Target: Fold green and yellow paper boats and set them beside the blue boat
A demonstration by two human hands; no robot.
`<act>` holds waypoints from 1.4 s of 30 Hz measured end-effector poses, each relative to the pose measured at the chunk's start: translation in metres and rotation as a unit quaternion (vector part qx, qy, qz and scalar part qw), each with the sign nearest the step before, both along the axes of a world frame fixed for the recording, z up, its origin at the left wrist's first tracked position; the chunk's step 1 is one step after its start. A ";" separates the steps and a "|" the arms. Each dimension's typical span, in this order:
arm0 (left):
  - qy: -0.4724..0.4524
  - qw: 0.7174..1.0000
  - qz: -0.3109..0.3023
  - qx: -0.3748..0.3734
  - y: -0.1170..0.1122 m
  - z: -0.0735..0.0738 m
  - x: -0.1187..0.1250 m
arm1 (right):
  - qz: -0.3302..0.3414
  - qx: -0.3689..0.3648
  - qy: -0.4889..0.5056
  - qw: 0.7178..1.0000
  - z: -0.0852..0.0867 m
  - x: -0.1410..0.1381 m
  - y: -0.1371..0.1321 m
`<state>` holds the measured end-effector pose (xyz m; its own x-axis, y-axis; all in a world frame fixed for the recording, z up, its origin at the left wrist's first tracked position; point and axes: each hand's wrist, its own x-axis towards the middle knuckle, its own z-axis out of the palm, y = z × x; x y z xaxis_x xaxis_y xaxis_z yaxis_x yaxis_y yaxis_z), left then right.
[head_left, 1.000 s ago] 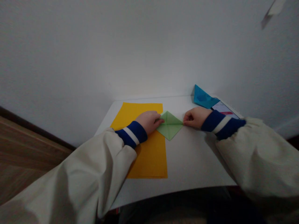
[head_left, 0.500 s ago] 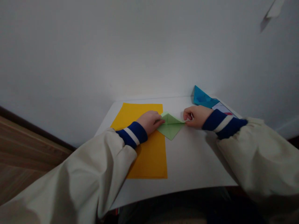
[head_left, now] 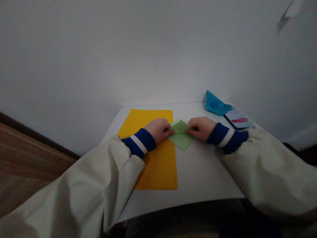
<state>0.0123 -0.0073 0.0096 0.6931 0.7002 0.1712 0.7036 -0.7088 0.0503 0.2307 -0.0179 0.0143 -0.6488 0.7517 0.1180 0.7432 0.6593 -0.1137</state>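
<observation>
No word, number or sign can be read here. The phone (head_left: 238, 119) near the wall shows a pale screen with a red bar, but it is blurred into blocks (not one letter comes through). The green paper (head_left: 181, 138) shows only plain colour on its visible faces.

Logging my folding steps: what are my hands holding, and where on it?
The green paper: left hand pins its left corner, right hand pins its right side.

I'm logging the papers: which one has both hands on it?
The green folded paper, under left hand and right hand; the yellow sheet lies flat, the blue folded paper untouched.
</observation>
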 end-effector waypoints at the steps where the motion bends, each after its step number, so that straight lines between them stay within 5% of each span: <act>1: 0.007 1.000 0.013 -0.006 0.001 0.000 0.000 | -0.008 0.004 -0.005 1.000 -0.001 0.001 0.001; 10: -0.001 0.993 0.105 -0.063 0.003 -0.001 -0.006 | -0.066 -0.031 -0.023 0.997 -0.004 0.016 0.008; 19: 0.019 0.990 0.109 -0.093 -0.001 -0.003 -0.002 | -0.081 -0.068 -0.003 0.994 -0.007 0.018 0.011; 27: -0.021 1.000 0.012 -0.015 -0.003 -0.001 0.001 | -0.070 -0.101 0.017 0.992 0.003 0.001 -0.001; 42: -0.014 0.990 0.114 -0.080 -0.005 0.002 0.006 | -0.130 -0.090 0.008 0.987 0.007 -0.010 -0.004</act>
